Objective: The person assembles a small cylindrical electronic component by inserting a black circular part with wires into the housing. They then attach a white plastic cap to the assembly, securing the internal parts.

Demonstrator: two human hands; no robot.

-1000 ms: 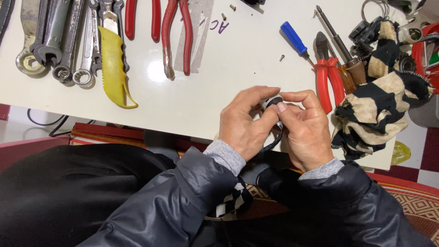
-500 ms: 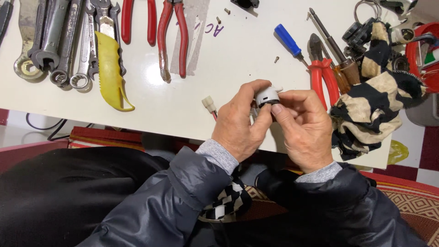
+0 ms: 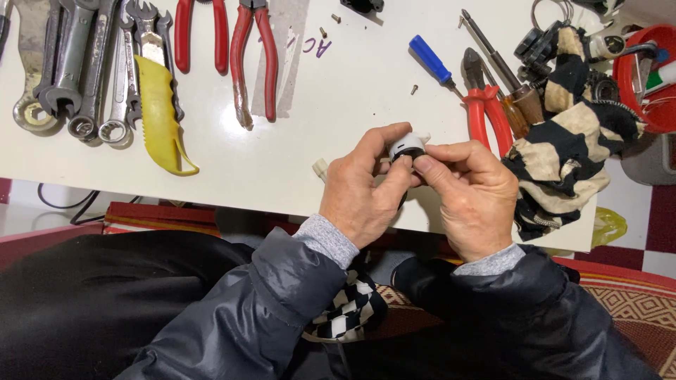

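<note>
Both of my hands hold a small round white and black part (image 3: 407, 146) above the near edge of the white table (image 3: 296, 169). My left hand (image 3: 362, 190) pinches it from the left with thumb and fingers. My right hand (image 3: 472, 193) grips it from the right, thumb on its front. A small white connector (image 3: 320, 168) on a wire sticks out just left of my left hand. Much of the part is hidden by my fingers.
Several spanners (image 3: 84, 70) and a yellow-handled tool (image 3: 163, 119) lie at the far left. Two red-handled pliers (image 3: 239, 49) lie further in. A blue screwdriver (image 3: 431, 62), red cutters (image 3: 486, 112) and a striped rag (image 3: 563, 155) are on the right, with loose screws (image 3: 414, 89).
My hands have risen from below the table edge up over the tabletop, bringing the part with them. The white face of the part and the white connector now show.
</note>
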